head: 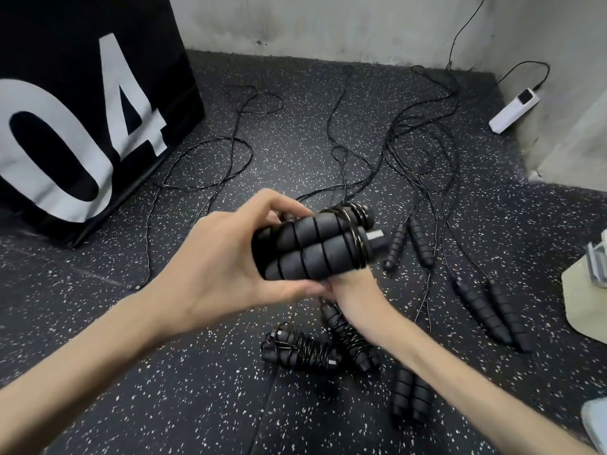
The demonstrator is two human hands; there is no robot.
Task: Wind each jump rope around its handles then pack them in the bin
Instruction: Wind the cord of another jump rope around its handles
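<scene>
Left hand (226, 257) grip curled round ribbed foam handles (308, 247), right hand (353, 290) grip hidden beneath

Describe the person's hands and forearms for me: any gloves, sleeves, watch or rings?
Both forearms are bare as far as the frame shows, with no sleeves visible. The left hand wears no glove, and no ring shows on its visible fingers. The right hand is mostly hidden; the part that shows is ungloved. No watch, band or marking shows on either wrist.
</scene>
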